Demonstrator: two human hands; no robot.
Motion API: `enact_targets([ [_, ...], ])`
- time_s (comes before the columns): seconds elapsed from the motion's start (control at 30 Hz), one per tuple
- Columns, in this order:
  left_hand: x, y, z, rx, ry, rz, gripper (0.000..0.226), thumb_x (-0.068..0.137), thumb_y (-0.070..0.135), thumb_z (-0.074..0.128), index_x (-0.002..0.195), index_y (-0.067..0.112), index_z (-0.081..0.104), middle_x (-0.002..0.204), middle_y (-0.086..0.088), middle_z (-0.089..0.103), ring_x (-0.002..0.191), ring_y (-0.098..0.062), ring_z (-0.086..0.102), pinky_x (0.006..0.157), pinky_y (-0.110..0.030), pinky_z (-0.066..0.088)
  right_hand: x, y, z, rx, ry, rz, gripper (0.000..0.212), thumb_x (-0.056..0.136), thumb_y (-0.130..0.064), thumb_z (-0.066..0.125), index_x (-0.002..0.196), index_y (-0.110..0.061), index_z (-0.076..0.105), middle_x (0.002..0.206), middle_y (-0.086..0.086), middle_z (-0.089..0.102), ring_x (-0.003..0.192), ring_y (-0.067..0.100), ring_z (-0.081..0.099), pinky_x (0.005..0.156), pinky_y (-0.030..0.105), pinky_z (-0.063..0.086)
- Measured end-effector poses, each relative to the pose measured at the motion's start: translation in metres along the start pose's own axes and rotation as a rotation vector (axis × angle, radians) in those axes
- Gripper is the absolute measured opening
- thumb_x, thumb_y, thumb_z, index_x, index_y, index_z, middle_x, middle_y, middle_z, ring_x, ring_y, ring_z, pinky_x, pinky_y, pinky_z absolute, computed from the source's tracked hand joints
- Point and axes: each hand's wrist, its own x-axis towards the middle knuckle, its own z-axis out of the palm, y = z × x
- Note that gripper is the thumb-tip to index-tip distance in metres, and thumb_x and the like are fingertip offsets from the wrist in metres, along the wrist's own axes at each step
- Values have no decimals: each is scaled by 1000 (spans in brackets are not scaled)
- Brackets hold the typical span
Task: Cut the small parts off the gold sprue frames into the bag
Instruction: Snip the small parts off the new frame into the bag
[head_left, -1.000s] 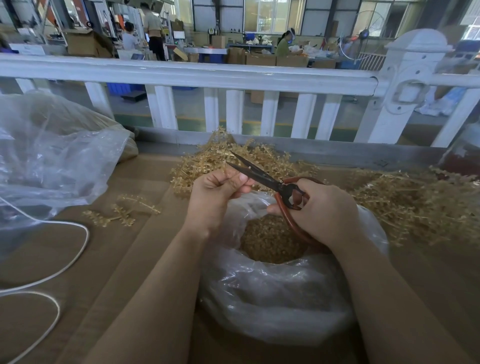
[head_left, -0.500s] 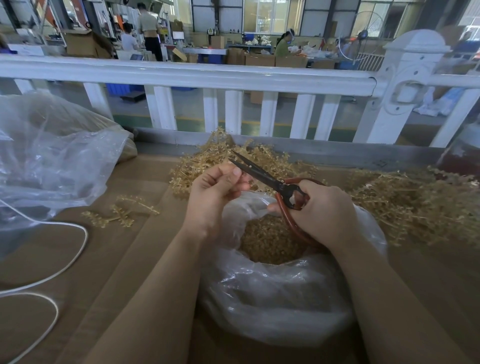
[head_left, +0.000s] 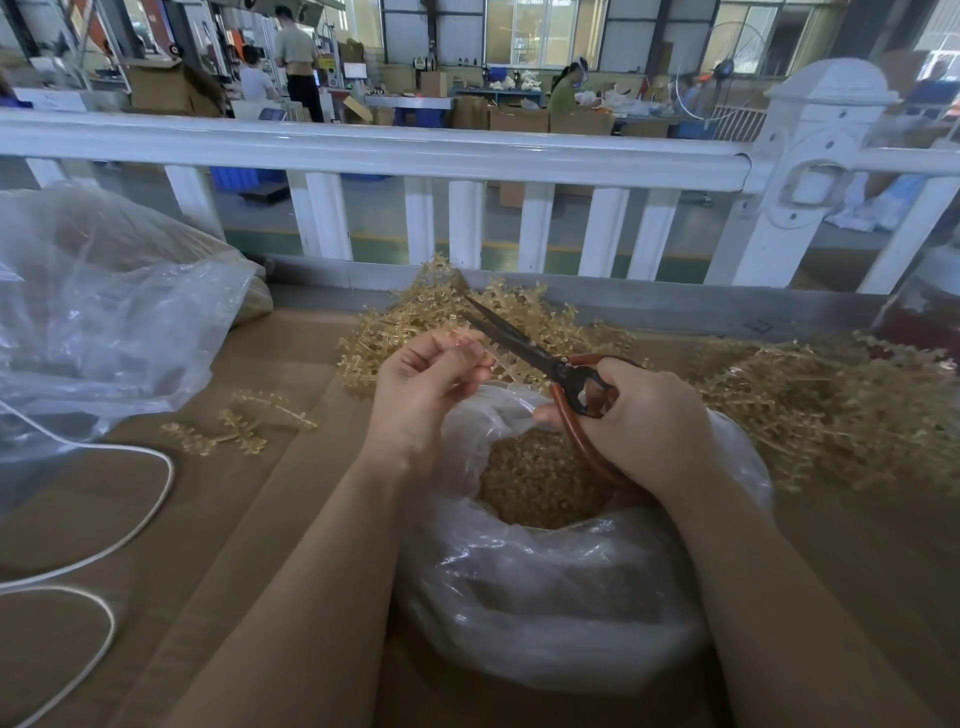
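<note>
We see the left hand (head_left: 423, 395) raised over the mouth of the bag (head_left: 545, 587), its fingers curled in a tight grip that pinches a thin gold sprue frame (head_left: 493, 364), a spindly translucent twig of plastic lined with small knobs. The right hand (head_left: 649, 421) has its grip closed round the rounded, red-brown looped handles of the scissors (head_left: 524, 348); the long, dark, tapering blades point up and away to the left, their edges close together beside the left fingertips. The bag is soft, crinkled clear film, slumped on the brown cardboard-covered worktop (head_left: 260, 519) just under both hands, and it holds a grainy mound of cut small parts (head_left: 540, 483). Behind the hands lies a bristly heap of gold frames (head_left: 415, 322), and a larger tangled pile (head_left: 831, 410) spreads to the right. A few loose frames (head_left: 239, 421) lie flat on the left, near a big wrinkled clear plastic sheet (head_left: 104, 312) and a smooth white cord (head_left: 130, 519) that loops across the board. A glossy white railing (head_left: 467, 156) runs across beyond the worktop.
</note>
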Motion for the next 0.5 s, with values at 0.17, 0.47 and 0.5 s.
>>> enact_targets([
  [0.17,-2,-2,-2,46,-38,11,13,89,-8,58,83,1,66,74,-11,59,68,-16,52,71,-24,46,-1,-4,-5,-7,2,-60,55,70,-96,38,82,-42,44,62,-30,40,55,-9,36,51,11,27],
  [0.47,-5,0,2,108,-45,-13,22,85,-8,64,78,11,73,75,-10,64,73,-18,57,79,-30,46,-1,-7,-6,-19,54,-120,43,78,-82,53,83,-41,39,64,-25,39,54,1,40,48,10,26],
  [0.5,-4,0,2,99,-48,-18,24,85,-8,64,76,13,74,74,-8,66,73,-17,57,79,-29,47,-1,-8,-6,-16,58,-116,44,78,-82,53,82,-41,39,62,-25,38,53,0,38,48,11,26],
])
